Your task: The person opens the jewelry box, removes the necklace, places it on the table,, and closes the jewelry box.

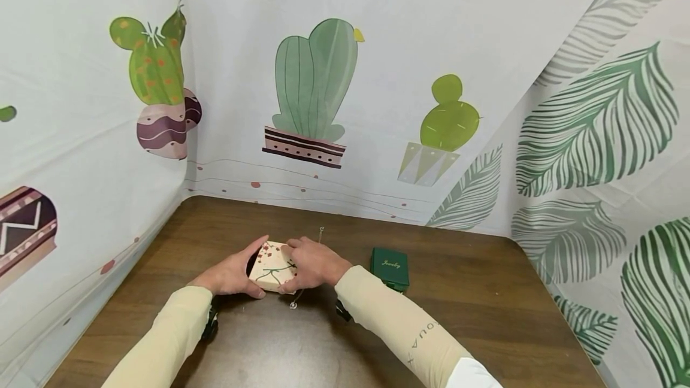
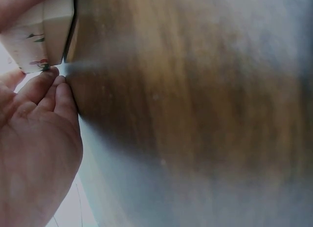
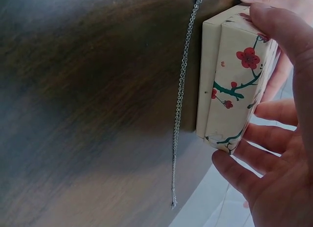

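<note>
A cream box [image 1: 271,265] patterned with red blossoms and green branches sits on the table between both hands; its lid appears to be on. My left hand [image 1: 230,272] holds its left side, with the thumb at the near corner and a finger at the far one. My right hand [image 1: 315,263] grips the box from the right, thumb at the near edge and fingers toward the far edge, as the right wrist view shows. A thin silver chain [image 3: 180,100] lies along the box's right side, partly hidden under my right hand in the head view.
A dark green box [image 1: 390,266] with gold lettering lies to the right of my right hand. The brown wooden table [image 1: 463,316] meets white printed cloth [image 1: 377,196] at its back and sides.
</note>
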Available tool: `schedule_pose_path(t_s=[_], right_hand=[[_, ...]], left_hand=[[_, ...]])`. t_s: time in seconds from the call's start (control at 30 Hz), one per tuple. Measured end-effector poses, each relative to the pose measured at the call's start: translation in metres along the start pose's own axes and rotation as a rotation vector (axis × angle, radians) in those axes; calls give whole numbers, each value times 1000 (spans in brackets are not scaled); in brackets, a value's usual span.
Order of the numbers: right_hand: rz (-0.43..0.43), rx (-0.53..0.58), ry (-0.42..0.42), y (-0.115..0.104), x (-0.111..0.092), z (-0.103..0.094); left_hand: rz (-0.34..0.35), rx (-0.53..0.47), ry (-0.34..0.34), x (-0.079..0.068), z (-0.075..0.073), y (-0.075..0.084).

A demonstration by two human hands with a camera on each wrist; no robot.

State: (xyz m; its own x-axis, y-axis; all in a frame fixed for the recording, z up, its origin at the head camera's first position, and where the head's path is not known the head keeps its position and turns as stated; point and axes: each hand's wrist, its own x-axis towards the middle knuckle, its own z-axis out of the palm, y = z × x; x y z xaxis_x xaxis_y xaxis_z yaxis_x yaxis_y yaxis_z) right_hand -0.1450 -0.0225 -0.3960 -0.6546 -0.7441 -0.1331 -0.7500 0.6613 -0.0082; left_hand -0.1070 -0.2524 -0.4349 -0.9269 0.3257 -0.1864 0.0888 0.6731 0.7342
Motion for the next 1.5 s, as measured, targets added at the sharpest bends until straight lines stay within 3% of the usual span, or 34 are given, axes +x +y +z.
schedule_pose_path(t_s=[0.83,1.5], right_hand=[[15,-15,4,-2,-1,1],[81,99,-12,-7,-2,7]], left_hand=[[-34,9,-2,2,1,2],[-42,35,-2,3,1,1]])
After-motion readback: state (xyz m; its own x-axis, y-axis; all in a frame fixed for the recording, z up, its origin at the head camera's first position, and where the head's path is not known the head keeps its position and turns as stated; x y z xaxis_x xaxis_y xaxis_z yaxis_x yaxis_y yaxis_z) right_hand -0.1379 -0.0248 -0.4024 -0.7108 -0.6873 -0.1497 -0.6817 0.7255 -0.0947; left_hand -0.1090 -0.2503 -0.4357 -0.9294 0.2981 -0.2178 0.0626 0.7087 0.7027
